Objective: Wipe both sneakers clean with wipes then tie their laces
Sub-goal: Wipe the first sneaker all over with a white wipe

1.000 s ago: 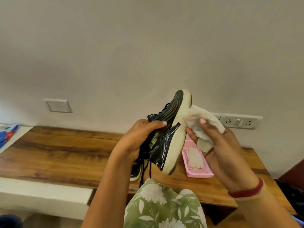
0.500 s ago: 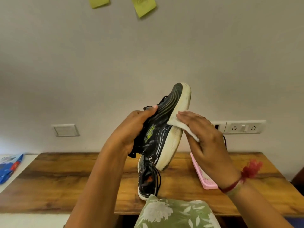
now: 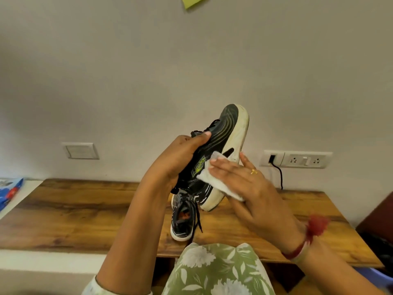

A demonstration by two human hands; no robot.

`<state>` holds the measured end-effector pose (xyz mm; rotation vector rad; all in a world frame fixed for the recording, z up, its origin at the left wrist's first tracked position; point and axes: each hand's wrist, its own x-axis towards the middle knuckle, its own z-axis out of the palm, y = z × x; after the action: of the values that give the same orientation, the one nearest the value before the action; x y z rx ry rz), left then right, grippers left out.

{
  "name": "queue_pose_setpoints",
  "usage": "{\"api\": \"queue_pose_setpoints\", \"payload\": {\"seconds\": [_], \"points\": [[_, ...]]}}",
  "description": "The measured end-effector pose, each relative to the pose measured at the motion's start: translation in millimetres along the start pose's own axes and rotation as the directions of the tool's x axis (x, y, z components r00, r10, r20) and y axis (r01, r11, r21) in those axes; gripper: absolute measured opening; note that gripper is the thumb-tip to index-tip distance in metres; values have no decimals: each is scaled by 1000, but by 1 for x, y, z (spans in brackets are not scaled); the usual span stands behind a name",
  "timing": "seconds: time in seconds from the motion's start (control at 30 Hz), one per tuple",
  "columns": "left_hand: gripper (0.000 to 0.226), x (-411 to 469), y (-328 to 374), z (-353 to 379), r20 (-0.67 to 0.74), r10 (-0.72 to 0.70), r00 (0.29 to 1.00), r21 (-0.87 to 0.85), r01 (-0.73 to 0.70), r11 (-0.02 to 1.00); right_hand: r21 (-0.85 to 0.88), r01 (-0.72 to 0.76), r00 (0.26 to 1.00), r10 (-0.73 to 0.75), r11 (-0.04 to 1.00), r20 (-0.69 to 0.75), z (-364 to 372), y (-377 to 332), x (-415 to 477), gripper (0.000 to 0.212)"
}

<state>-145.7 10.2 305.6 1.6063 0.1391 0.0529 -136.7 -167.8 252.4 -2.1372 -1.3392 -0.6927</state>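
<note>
My left hand (image 3: 180, 158) grips the raised sneaker (image 3: 225, 133) round its black upper. The fingers are curled about the far side and the thumb lies along the near side by the lace holes. I hold the shoe tilted, toe towards one o'clock and heel towards seven, with the worn white sole facing three o'clock.

My right hand (image 3: 251, 188) lies flat, fingers straight and close together, and presses the wipe (image 3: 214, 179) against the shoe's near side. The wipe covers the black panel just beside the yellow-green logo and runs down towards five o'clock onto the sole's edge. A ring (image 3: 253, 171) sits on one finger and a red thread (image 3: 314, 226) is tied round that wrist.

At six o'clock from the raised shoe, the second sneaker (image 3: 184, 216) stands on the wooden table (image 3: 85, 209), its open top facing up. Loose black laces (image 3: 198, 218) hang untied in front of it.

On the wall at three o'clock is a socket (image 3: 306, 159) with a black cord (image 3: 278, 173) plugged in, and at nine o'clock a blank switch plate (image 3: 80, 150). A yellow-green sticky note (image 3: 192, 2) shows at twelve o'clock, at the frame's top edge. A blue packet (image 3: 9, 190) lies far out at nine o'clock, off the table's end. Green floral cloth (image 3: 217, 271) fills the view at six o'clock.
</note>
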Motion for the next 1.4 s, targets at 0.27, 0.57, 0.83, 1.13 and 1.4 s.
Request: {"api": "queue_pose_setpoints", "payload": {"seconds": [0.27, 0.57, 0.83, 1.13, 1.4], "points": [[40, 10, -9, 12, 3, -27, 1000, 12, 27, 1000, 19, -62, 998, 62, 998, 12, 2, 12, -10, 45], [41, 12, -12, 13, -15, -36, 999, 14, 36, 999, 0, -52, 997, 52, 999, 53, 3, 11, -18, 46], [44, 15, -23, 14, -29, -41, 999, -42, 40, 998, -74, -19, 994, 26, 997, 104, 11, 5, -18, 48], [41, 15, -25, 16, -9, -57, 998, -93, 56, 994, -107, -4, 994, 16, 994, 107, 17, 1, -12, 50], [41, 17, -26, 19, 0, -72, 997, -114, 71, 991, -226, 100, 985, -64, 969, 161, 16, 1, -8, 53]]}}
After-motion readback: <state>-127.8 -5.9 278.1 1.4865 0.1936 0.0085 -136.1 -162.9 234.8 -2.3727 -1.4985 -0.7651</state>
